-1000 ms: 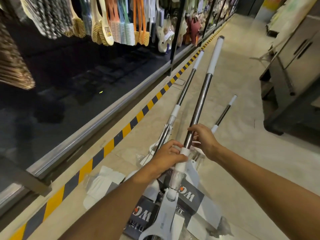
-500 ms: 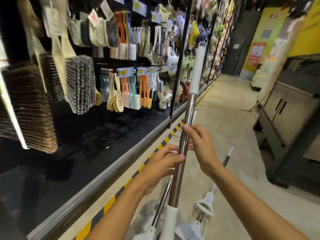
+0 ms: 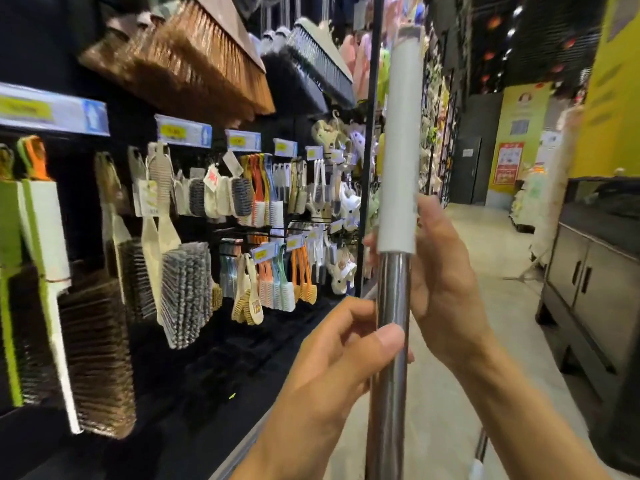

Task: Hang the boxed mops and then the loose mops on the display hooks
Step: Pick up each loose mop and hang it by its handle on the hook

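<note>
A dark display wall (image 3: 86,46) hung with brushes and brooms is seen on the left. A pale beige tiled floor (image 3: 491,258) runs ahead, flanked by grey metal cabinets (image 3: 595,282) and a yellow wall (image 3: 616,98).

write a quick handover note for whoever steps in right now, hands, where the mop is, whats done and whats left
Left hand grips the mop pole on its steel section; right hand holds it higher, at the base of the white grip.
The pole stands upright beside the brush display.
Done: mop raised.
Left: hang it on a hook, none yet engaged. A second pole shows low right, still to hang.
</note>
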